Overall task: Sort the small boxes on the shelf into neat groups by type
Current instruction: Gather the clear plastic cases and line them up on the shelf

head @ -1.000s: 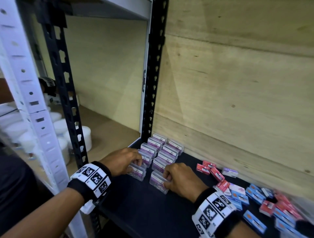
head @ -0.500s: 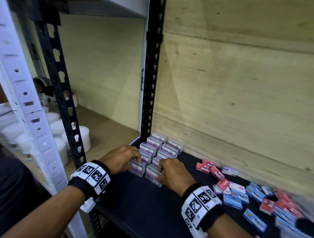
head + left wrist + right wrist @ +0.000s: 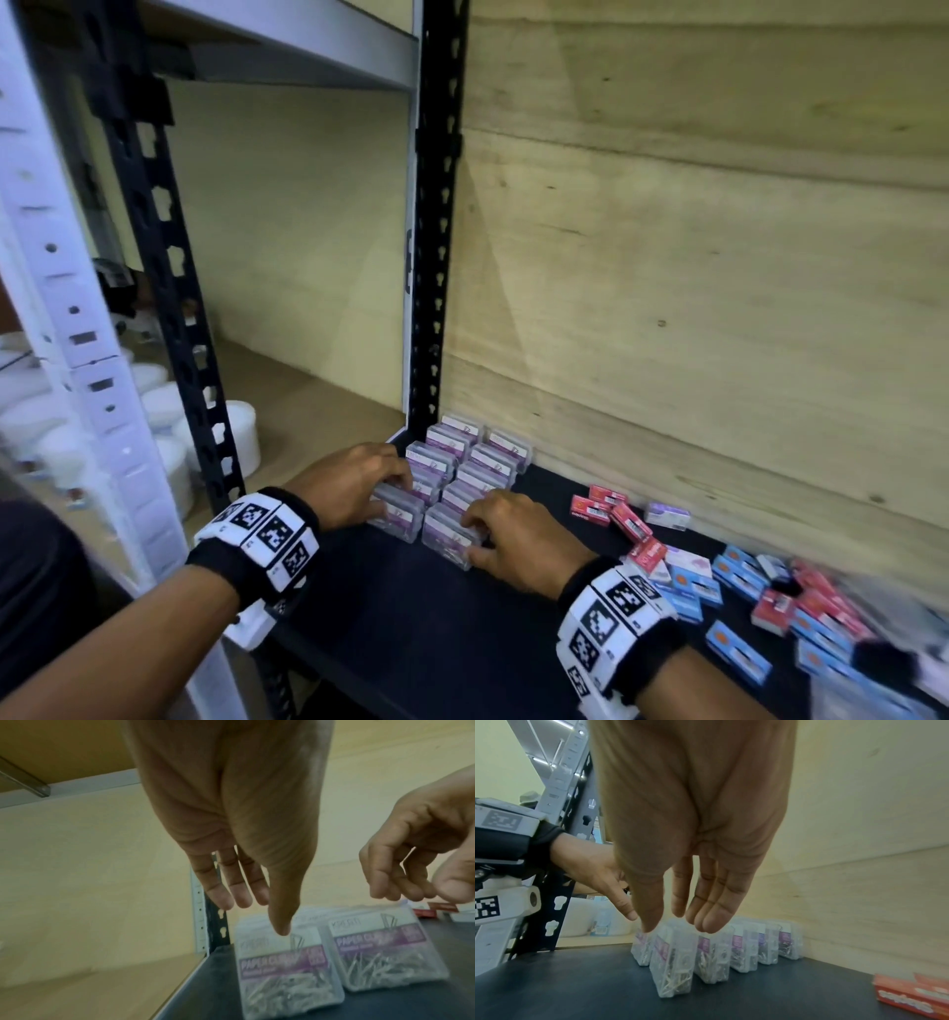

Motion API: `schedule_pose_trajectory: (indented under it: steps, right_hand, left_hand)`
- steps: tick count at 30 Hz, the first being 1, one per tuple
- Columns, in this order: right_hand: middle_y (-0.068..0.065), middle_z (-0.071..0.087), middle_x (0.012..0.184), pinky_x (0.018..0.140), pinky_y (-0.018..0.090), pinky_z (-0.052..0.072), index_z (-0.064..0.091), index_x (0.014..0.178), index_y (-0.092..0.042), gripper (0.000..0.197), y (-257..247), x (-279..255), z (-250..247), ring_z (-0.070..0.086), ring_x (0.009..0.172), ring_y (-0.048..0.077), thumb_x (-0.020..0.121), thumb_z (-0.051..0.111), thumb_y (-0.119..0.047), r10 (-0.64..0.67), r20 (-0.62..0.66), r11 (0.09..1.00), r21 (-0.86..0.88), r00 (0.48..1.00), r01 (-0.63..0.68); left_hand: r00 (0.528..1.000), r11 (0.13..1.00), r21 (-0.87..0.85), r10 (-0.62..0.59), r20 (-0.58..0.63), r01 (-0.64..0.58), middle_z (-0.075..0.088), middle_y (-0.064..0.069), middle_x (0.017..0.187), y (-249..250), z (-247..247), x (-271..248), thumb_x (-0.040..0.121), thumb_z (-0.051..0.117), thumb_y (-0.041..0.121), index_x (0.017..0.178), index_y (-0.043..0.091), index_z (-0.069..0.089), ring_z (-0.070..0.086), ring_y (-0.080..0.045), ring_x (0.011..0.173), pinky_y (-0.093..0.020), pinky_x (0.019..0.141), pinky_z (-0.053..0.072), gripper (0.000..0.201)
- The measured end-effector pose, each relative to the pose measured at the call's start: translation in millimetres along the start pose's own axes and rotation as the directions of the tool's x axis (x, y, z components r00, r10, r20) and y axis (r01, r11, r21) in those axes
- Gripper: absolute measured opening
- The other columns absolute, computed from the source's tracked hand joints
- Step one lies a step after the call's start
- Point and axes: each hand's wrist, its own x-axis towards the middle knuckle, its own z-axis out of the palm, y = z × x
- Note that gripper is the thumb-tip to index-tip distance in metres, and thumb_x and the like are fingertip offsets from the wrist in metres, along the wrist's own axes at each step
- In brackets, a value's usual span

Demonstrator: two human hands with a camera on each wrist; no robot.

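Both hands are resting at the front of the paper-clip boxes (image 3: 462, 473): left hand (image 3: 354, 483) and right hand (image 3: 518, 539), fingers straight, touching front boxes.

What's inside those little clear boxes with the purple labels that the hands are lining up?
Metal paper clips: the front paper clip boxes show loose silvery clips through the clear plastic, and the purple label reads "PAPER CLIPS". The boxes behind in the rows are too small and covered to check.

Stockroom: slotted metal shelving (image 3: 436, 216), plywood backing (image 3: 693, 257)
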Motion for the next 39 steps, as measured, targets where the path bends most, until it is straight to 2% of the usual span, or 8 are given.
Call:
schedule_pose_trajectory:
  steps: [4,10,18,22,26,30,35,39]
  right_hand:
    - [-0.001,0.058,0.12,0.09,0.029,0.047,0.063,0.122,-0.021,0.034,21,-29,-18,0.057,0.109,0.016,0.092,0.066,-0.035,0.0,0.024,1.0,0.017,1.0,0.0]
    - [-0.004,0.068,0.107,0.084,0.026,0.05,0.067,0.116,-0.023,0.032,79,-88,-43,0.063,0.096,0.014,0.087,0.068,-0.037,0.214,0.0,0.977,0.024,0.977,-0.214]
    - [-0.005,0.068,0.112,0.082,0.024,0.047,0.067,0.115,-0.025,0.03,161,-204,-86,0.063,0.099,0.014,0.087,0.068,-0.034,0.506,-0.057,0.862,0.013,0.861,-0.506]
    - [-0.006,0.069,0.11,0.078,0.02,0.044,0.068,0.114,-0.024,0.029,192,-249,-94,0.059,0.089,0.008,0.086,0.07,-0.033,0.615,-0.107,0.788,0.065,0.781,-0.612]
    - [-0.002,0.065,0.114,0.083,0.023,0.047,0.067,0.116,-0.023,0.035,220,-273,-94,0.06,0.094,0.012,0.084,0.072,-0.034,0.665,-0.169,0.745,0.08,0.727,-0.663]
    - [0.004,0.053,0.124,0.09,0.028,0.046,0.059,0.126,-0.025,0.047,240,-281,-91,0.057,0.11,0.02,0.082,0.074,-0.033,0.697,-0.177,0.711,0.045,0.695,-0.701]
    - [0.002,0.042,0.136,0.1,0.034,0.045,0.051,0.136,-0.031,0.064,254,-277,-77,0.051,0.12,0.025,0.078,0.078,-0.028,0.684,-0.157,0.723,0.013,0.712,-0.691]
    - [0.0,0.042,0.138,0.099,0.037,0.046,0.052,0.134,-0.033,0.061,262,-270,-70,0.047,0.123,0.025,0.078,0.078,-0.025,0.667,-0.18,0.727,-0.057,0.723,-0.685]
  left_hand:
    - [0.998,0.999,-0.005,0.052,-0.02,-0.052,0.054,0.015,0.11,26,-13,14,0.085,0.067,0.034,0.112,0.033,0.062,0.05,-0.001,0.099,-0.024,0.087,0.046,0.027]
    - [0.981,0.981,0.011,0.194,-0.009,-0.194,0.055,0.015,0.111,107,-8,51,0.088,0.06,0.045,0.111,0.033,0.061,0.052,-0.005,0.105,-0.025,0.088,0.044,0.026]
    - [0.893,0.897,-0.086,0.441,0.088,-0.434,0.058,0.009,0.111,251,28,102,0.088,0.057,0.047,0.11,0.031,0.061,0.054,-0.012,0.106,-0.033,0.09,0.046,0.028]
    - [0.853,0.861,-0.15,0.504,0.134,-0.486,0.058,0.005,0.113,313,46,117,0.088,0.061,0.046,0.113,0.027,0.062,0.055,-0.015,0.106,-0.031,0.087,0.046,0.031]
    - [0.81,0.831,-0.179,0.554,0.192,-0.527,0.059,0.001,0.118,355,59,126,0.088,0.062,0.044,0.116,0.024,0.063,0.055,-0.019,0.107,-0.034,0.089,0.048,0.035]
    - [0.786,0.818,-0.175,0.574,0.228,-0.547,0.058,-0.002,0.112,379,66,132,0.085,0.067,0.041,0.116,0.02,0.062,0.054,-0.019,0.101,-0.035,0.083,0.049,0.038]
    - [0.759,0.82,-0.184,0.572,0.313,-0.542,0.056,-0.004,0.114,393,77,137,0.079,0.076,0.037,0.119,0.019,0.062,0.053,-0.021,0.103,-0.036,0.084,0.049,0.046]
    - [0.752,0.814,-0.159,0.578,0.318,-0.559,0.055,-0.003,0.116,399,82,137,0.077,0.079,0.032,0.119,0.018,0.061,0.052,-0.022,0.104,-0.038,0.086,0.049,0.047]
